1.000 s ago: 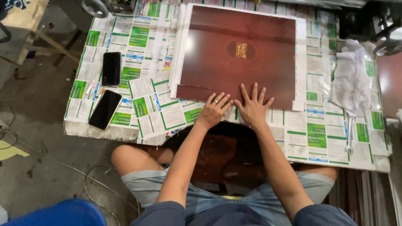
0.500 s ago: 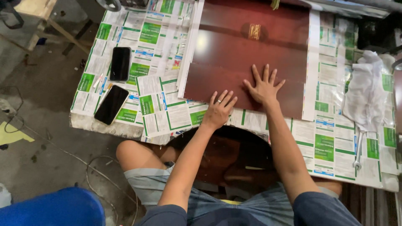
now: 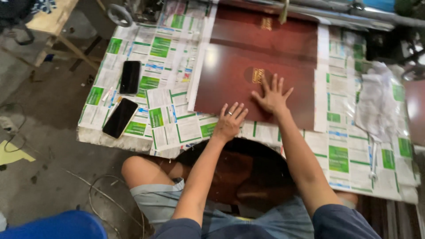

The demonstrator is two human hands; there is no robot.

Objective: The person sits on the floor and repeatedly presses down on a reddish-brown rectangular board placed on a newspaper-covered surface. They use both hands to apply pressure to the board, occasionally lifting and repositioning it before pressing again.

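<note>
Under both flat, open hands, left hand [image 3: 229, 123], right hand [image 3: 271, 98], glossy maroon board [image 3: 248, 84], gripping nothing

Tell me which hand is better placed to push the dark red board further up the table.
Right hand: it lies flat, spread, well onto the board. The left hand sits only at its near edge.

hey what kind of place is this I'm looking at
Probably a small workshop: a glossy dark red board lies under both hands on a table covered in newspaper, above a stained concrete floor with loose cable.
</note>
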